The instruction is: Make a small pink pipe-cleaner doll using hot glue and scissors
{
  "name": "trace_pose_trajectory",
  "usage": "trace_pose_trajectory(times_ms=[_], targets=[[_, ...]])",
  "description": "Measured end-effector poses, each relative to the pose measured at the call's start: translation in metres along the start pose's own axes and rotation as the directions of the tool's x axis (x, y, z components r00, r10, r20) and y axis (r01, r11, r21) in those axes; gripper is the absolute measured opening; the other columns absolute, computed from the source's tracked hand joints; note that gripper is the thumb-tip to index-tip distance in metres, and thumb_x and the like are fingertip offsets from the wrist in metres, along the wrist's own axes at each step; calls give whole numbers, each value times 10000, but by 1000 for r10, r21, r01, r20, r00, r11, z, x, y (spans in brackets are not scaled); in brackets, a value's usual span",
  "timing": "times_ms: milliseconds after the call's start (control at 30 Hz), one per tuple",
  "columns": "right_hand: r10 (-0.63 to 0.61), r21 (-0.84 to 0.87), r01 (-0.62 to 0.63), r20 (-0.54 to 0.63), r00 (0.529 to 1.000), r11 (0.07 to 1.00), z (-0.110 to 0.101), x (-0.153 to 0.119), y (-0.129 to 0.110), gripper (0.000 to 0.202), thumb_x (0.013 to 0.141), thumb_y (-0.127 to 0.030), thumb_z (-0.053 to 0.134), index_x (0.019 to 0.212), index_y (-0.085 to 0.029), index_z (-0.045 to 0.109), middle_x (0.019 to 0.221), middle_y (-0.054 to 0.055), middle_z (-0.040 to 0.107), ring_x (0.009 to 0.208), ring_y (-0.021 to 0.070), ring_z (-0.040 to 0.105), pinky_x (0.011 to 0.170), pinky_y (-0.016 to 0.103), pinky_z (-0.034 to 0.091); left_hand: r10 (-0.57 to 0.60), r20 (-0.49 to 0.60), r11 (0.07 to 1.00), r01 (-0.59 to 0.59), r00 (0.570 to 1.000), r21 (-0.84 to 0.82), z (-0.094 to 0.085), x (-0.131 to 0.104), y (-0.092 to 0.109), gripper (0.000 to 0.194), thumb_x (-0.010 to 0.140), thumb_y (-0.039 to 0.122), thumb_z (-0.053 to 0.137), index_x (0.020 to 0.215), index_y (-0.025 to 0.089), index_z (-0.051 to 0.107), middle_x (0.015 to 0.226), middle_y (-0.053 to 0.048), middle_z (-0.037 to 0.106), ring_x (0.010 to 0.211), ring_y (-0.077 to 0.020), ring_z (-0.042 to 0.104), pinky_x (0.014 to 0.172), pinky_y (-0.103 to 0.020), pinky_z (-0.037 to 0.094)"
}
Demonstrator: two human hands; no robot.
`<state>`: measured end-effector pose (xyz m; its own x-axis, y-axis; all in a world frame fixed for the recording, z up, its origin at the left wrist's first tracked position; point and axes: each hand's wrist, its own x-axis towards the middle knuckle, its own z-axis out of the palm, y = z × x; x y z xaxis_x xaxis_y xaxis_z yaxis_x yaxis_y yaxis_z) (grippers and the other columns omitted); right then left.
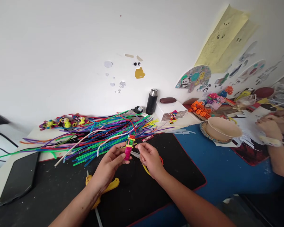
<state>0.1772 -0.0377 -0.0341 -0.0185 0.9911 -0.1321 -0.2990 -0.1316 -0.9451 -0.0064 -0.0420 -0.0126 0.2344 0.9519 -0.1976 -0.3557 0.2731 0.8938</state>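
A small pipe-cleaner figure (128, 152) with a magenta body, yellow and green bands and a red top is upright in my left hand (112, 162), pinched between thumb and fingers. Close by on its right, my right hand (151, 159) is closed, thumb against forefinger; whatever lies between those fingertips is too small to make out. A pair of scissors (146, 170) with red and yellow handles is beneath my right hand, mostly covered by it. Under my left forearm lies a yellow hot glue gun (111, 186) on the black mat (177, 164).
Many loose pipe cleaners (97, 135) spread behind my hands. Finished figures (63, 121) lie at back left; another figure (173, 117) stands by a white box (165, 108) and black bottle (151, 101). A phone-like black slab (20, 176), beige bowl (223, 129) and another person's hands (271, 126) flank me.
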Motion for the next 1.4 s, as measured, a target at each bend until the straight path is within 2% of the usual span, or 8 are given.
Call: trace_pose_trajectory(times_ms=[167,400,933,1267,1400], targets=[[10,33,-9,-38,999,999,-1,4,-3,483,803,-639,796,930,-188,678,466,-120,383,397,73,253,399,226,138,110,18,964,-112,994,240,-1,0,-2,500,858,444,829,1280,238,658,1098,-79,732,1000,-271,697,847,-409,601],[21,78,-19,-27,999,997,0,5,-4,501,781,-653,820,871,-210,605,467,-121,408,396,63,235,391,216,120,162,52,915,-170,985,366,2,-4,-5,443,906,464,769,1286,268,652,1098,-69,727,1019,-267,693,882,-411,601],[31,57,-29,-34,999,998,1,6,-4,502,727,-624,865,875,-179,686,449,-118,403,404,58,253,389,208,157,126,89,913,-150,988,380,-3,0,-11,453,929,439,739,1327,267,611,1114,-63,697,1020,-247,667,859,-384,596],[14,48,-12,-27,1000,999,0,7,-1,489,748,-638,852,834,-188,681,436,-122,372,399,64,250,403,220,166,124,96,899,-153,988,410,0,-3,-7,446,931,416,737,1338,276,624,1086,-51,677,979,-233,653,838,-372,596],[8,28,-7,-22,1000,1000,-1,8,1,496,756,-650,847,835,-189,684,447,-114,382,407,69,262,405,223,167,110,92,909,-137,990,393,-2,-2,-5,449,915,420,751,1325,276,637,1119,-63,668,1034,-254,635,802,-364,598]])
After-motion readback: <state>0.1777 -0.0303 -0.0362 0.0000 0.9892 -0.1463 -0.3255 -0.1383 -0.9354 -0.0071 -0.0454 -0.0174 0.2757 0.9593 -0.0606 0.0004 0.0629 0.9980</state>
